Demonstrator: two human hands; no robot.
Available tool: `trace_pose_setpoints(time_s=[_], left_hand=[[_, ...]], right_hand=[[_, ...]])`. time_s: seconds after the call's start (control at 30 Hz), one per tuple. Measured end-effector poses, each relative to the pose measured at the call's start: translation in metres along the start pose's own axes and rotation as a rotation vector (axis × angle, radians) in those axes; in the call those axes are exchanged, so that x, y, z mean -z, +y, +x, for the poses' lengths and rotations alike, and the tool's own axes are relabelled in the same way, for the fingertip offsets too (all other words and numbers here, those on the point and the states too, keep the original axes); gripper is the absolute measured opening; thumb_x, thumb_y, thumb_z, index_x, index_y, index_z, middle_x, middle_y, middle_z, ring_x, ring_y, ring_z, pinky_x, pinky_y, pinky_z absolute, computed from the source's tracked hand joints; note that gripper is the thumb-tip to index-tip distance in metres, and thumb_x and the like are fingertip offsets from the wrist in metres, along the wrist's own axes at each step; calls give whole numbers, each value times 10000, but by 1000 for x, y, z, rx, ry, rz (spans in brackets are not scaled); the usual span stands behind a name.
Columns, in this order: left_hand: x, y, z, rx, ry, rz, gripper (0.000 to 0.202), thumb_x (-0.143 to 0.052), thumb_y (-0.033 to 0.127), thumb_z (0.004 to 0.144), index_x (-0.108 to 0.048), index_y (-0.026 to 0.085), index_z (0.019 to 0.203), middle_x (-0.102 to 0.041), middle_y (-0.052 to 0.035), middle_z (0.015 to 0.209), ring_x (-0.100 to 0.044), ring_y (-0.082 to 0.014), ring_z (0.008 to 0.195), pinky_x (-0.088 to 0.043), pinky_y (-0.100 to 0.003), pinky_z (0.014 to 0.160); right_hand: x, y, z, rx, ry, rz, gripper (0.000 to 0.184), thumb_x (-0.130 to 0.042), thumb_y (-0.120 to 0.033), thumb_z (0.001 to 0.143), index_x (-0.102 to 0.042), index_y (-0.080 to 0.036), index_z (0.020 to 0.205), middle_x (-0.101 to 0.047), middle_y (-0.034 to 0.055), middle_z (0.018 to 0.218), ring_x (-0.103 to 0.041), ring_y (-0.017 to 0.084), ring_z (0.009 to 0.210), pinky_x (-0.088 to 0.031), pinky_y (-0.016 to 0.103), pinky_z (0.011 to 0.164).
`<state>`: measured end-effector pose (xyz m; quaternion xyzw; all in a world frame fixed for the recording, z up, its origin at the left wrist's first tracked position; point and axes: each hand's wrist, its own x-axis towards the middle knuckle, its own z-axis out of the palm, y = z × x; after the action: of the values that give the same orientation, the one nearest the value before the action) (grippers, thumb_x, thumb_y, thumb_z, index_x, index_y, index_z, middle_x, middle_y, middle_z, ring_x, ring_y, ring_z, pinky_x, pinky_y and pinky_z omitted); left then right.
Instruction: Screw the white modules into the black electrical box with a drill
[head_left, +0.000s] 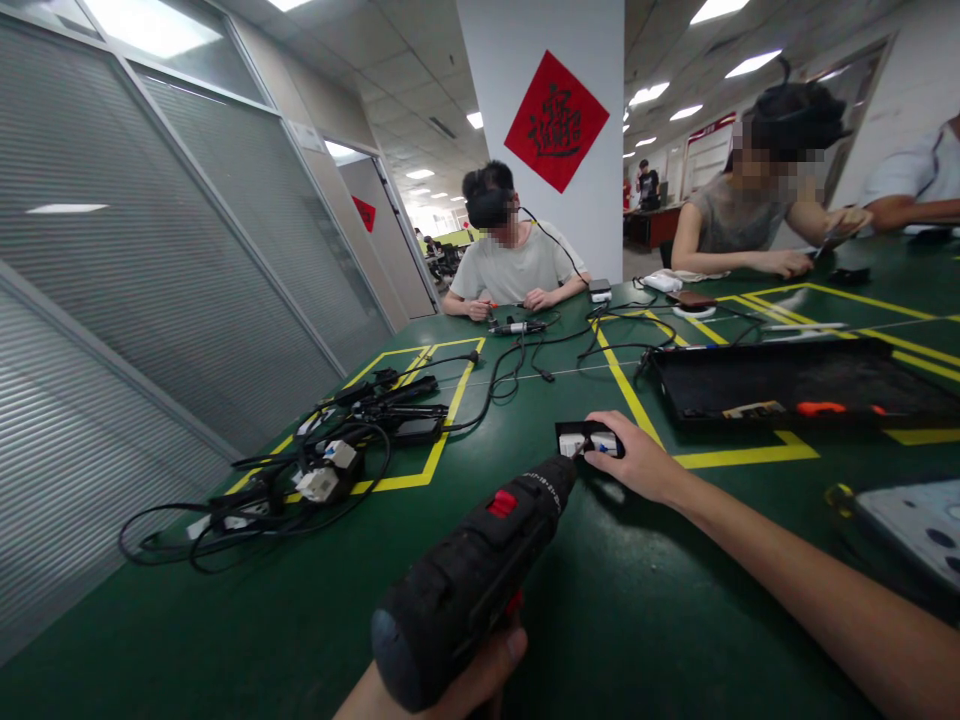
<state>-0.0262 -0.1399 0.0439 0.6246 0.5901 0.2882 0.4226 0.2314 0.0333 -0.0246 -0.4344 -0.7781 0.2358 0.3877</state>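
My left hand (480,670) is wrapped round the grip of a black cordless screwdriver (469,580) with a red switch. Its bit points at a small black box (589,438) with white and blue parts, lying on the green table (315,620). My right hand (634,458) reaches across from the right, and its fingers press on the box's right side, holding it down. The bit tip touches or sits just above the box's left part.
A tangle of black cables, plugs and adapters (322,460) lies to the left inside yellow tape lines. A black tray (802,385) with small parts sits at the right. A grey panel (915,520) lies at the far right. Three other people sit at the table's far side.
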Motion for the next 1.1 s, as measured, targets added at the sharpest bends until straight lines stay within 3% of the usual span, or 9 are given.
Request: trace_pose_setpoints(time_s=[0.17, 0.3, 0.4, 0.5, 0.6, 0.77, 1.1], left_hand=[[1, 22, -5, -95, 138, 177, 228, -685, 380, 714, -679, 205, 860, -670, -59, 741, -624, -213, 681, -537, -311, 637], [-4, 20, -5, -56, 73, 160, 215, -644, 400, 746, -685, 226, 866, -653, -44, 653, -618, -205, 610, -538, -320, 594], [-5, 8, -3, -62, 75, 113, 240, -680, 385, 705, -688, 207, 866, -668, -73, 739, -636, -226, 685, -547, -341, 654], [-4, 3, -2, -20, 9, -31, 331, -673, 386, 717, -660, 186, 981, -666, -86, 793, -633, -200, 628, -541, -302, 561], [-3, 7, -4, 44, -57, -147, 358, -650, 398, 743, -640, 182, 1027, -656, -67, 757, -605, -161, 530, -502, -257, 467], [-5, 20, -6, 115, -74, -209, 342, -657, 403, 728, -637, 181, 987, -647, -61, 776, -597, -147, 498, -493, -252, 448], [-3, 37, -9, 161, -62, -165, 526, -646, 408, 750, -454, 174, 1179, -607, -31, 785, -553, -107, 458, -485, -240, 423]], right_hand=[[0, 2, 1, 0, 0, -4, 435, -631, -280, 827, -467, -236, 1227, -495, 39, 1146, -518, 196, 997, -413, 346, 901], [0, 2, 2, -1, 0, 7, 434, -637, -279, 820, -474, -226, 1218, -499, 46, 1139, -525, 200, 986, -417, 348, 900], [0, 1, 2, 3, 0, 7, 424, -634, -276, 822, -481, -221, 1214, -499, 51, 1138, -529, 202, 982, -415, 351, 907], [0, 1, 1, 12, 3, -5, 425, -637, -276, 822, -482, -224, 1214, -498, 46, 1136, -529, 196, 980, -418, 342, 905], [-1, 3, 0, 28, 18, -23, 439, -644, -279, 815, -477, -224, 1218, -495, 44, 1141, -526, 194, 990, -407, 342, 925], [0, 3, 0, 28, 15, -32, 426, -635, -289, 824, -478, -216, 1213, -504, 49, 1128, -531, 199, 979, -422, 342, 905], [-1, 5, 0, 34, 19, -47, 416, -632, -304, 828, -486, -208, 1206, -502, 53, 1148, -538, 204, 991, -411, 357, 945]])
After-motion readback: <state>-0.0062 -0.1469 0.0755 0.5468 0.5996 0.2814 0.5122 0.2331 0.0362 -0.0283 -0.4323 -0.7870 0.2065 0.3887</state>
